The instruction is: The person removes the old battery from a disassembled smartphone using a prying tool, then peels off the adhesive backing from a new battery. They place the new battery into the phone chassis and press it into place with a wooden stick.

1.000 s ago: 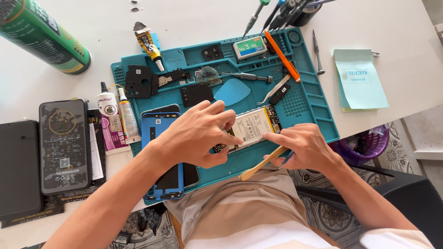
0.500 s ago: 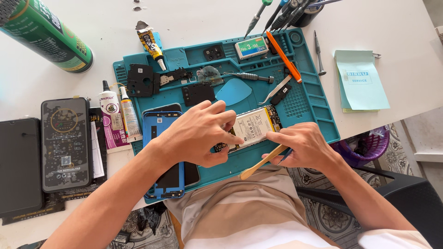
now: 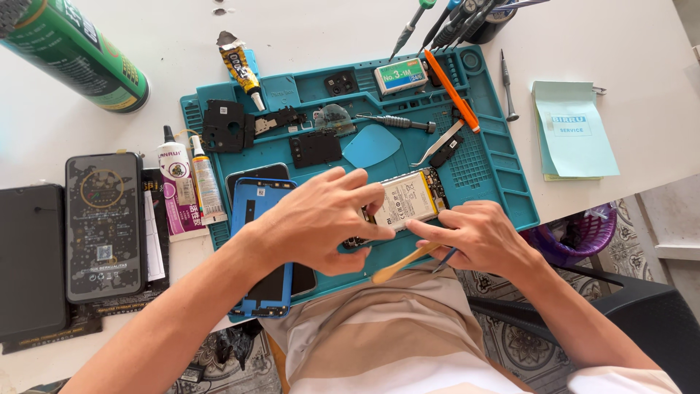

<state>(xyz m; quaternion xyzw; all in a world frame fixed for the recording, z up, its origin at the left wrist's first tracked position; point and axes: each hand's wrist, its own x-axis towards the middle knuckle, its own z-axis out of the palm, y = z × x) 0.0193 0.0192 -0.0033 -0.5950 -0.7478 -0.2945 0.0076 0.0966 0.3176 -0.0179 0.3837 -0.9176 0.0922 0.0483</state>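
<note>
An opened phone with a white battery point(image 3: 408, 201) lies on the teal repair mat point(image 3: 503, 175). My left hand point(image 3: 321, 219) rests over its left half, fingers pressing on the phone beside the battery. My right hand point(image 3: 474, 233) sits at the phone's lower right edge, shut on a thin wooden stick point(image 3: 401, 264) that points down-left, with its fingertips touching the phone's edge. A blue phone back cover point(image 3: 259, 219) lies under my left wrist.
On the mat lie tweezers point(image 3: 437, 146), a small screwdriver point(image 3: 394, 122), an orange pry tool point(image 3: 452, 91), a blue pick point(image 3: 370, 144), black phone parts point(image 3: 227, 125) and a glue tube point(image 3: 239, 67). A green can point(image 3: 73, 51), boxed phones point(image 3: 102, 222), small glue bottles point(image 3: 191, 186) and a notepad point(image 3: 572, 131) surround it.
Both hands stay on the phone; the fingers shift only slightly. The view has drifted a little.
</note>
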